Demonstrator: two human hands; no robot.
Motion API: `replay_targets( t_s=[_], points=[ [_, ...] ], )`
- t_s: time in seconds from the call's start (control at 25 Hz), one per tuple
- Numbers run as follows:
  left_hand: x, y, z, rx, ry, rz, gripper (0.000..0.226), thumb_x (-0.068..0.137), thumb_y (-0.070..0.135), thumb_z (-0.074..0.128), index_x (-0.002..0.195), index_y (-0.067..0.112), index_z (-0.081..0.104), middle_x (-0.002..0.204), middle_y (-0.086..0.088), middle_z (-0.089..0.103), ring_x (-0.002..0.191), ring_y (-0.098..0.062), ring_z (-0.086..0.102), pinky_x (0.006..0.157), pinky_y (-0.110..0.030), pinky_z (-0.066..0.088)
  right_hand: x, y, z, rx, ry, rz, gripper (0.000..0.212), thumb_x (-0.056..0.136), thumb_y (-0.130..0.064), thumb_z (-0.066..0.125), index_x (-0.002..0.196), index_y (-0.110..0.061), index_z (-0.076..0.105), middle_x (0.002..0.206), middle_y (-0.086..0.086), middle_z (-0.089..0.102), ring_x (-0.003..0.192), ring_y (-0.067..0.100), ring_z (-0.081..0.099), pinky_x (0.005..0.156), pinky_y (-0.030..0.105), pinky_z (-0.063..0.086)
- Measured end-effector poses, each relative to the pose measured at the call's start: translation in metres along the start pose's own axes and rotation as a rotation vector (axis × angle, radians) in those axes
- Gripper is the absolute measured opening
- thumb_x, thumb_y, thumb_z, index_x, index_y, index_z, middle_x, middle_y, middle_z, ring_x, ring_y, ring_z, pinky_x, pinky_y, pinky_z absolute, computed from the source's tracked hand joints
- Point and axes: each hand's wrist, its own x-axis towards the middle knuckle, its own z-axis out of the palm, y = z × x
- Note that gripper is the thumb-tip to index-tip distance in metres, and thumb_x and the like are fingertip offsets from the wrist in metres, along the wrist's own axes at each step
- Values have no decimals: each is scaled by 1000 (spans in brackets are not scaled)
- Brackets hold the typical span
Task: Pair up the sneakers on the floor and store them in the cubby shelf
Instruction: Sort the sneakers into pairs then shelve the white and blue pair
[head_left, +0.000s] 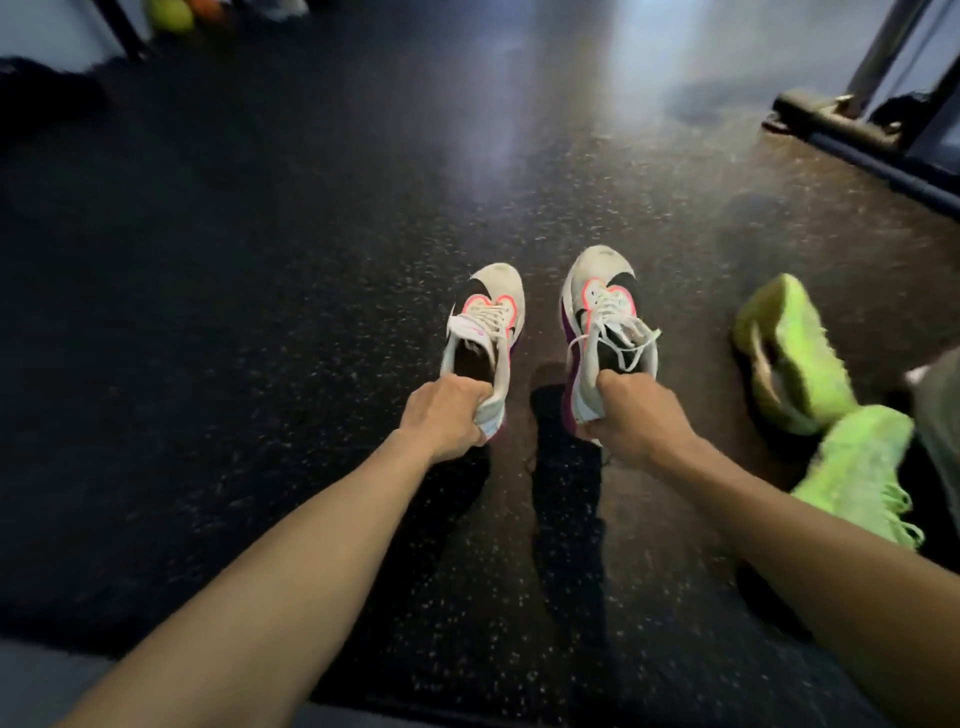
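At the heel collars, the fingers of both hands are curled tight: the left hand (445, 415) clamps the back of the left white sneaker (485, 322), the right hand (631, 415) clamps the back of the right white sneaker (605, 322). Both shoes are up off the floor (260, 312), toes pointing away, side by side with a clear gap between them. A matched pair, pink trim on each!

Laces hang loose off the right shoe, and that's the worry: a dangling end could snag on the way to the shelf. Each shoe also hangs from a single heel hold, so a quick swing might twist one free.

Off to the right, two neon green sneakers lie on the floor: the far one (789, 358) tipped on its side, the near one (857, 467) just beside the right forearm. Clipping that one is a risk.

No cubby shelf in view, so its direction can't be judged.
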Motion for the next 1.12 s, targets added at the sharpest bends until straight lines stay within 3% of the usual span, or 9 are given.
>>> replay_targets(
  t_s=[0.2, 0.4, 0.56, 0.64, 0.72, 0.8, 0.92, 1.12],
  points=[
    [-29, -57, 10, -6, -1, -138, 27, 77, 31, 73, 75, 22, 47, 84, 3, 55, 87, -26, 61, 65, -31, 40, 25, -85, 45, 30, -100, -57, 31, 83, -19, 66, 105, 1, 56, 104, 17, 66, 100, 38, 61, 75, 44, 52],
    [-37, -86, 33, 57, 25, -223, 28, 78, 31, 73, 75, 24, 47, 92, -1, 61, 88, -26, 62, 65, -31, 38, 35, -136, 92, -26, -117, -118, 23, 88, -7, 57, 110, -3, 59, 110, 13, 66, 106, 35, 60, 76, 38, 49],
    [-36, -85, 52, 133, 27, -229, 20, 83, 38, 70, 91, 28, 54, 104, 1, 62, 98, -23, 58, 77, -32, 36, 39, -145, 107, -54, -132, -244, 21, 93, -5, 47, 112, -3, 55, 114, 16, 63, 114, 35, 51, 78, 39, 45],
    [-34, -84, 53, 195, 28, -220, 32, 82, 45, 66, 105, 27, 54, 112, 3, 58, 106, -21, 52, 85, -36, 35, 42, -135, 107, -24, -183, -320, 16, 92, -13, 52, 105, -5, 54, 110, 15, 62, 111, 35, 51, 73, 38, 42],
    [-31, -86, 50, 220, 52, -211, 53, 74, 57, 63, 115, 26, 48, 117, 6, 51, 112, -20, 45, 89, -40, 33, 43, -121, 104, 27, -218, -365, 25, 86, -28, 60, 102, -9, 54, 110, 11, 60, 112, 32, 50, 74, 38, 43],
    [-25, -84, 39, 158, 67, -185, 66, 66, 62, 64, 119, 28, 43, 121, 5, 45, 115, -21, 41, 89, -42, 33, 43, -104, 96, 89, -211, -379, 47, 79, -40, 67, 117, -15, 54, 120, 4, 56, 120, 27, 44, 82, 40, 46],
    [-13, -70, 22, 190, 30, -88, 69, 63, 61, 65, 121, 32, 42, 125, 4, 42, 118, -22, 39, 91, -45, 32, 41, -70, 75, 142, -118, -352, 76, 73, -44, 73, 138, -22, 41, 137, -1, 44, 129, 25, 36, 95, 42, 47],
    [11, -21, 14, 268, -19, 42, 74, 61, 70, 63, 126, 42, 42, 131, 0, 37, 125, -24, 31, 95, -50, 27, 31, 12, 30, 66, -8, -120, 89, 73, -43, 74, 145, -19, 28, 145, 5, 35, 133, 29, 33, 102, 50, 43]
  ],
)
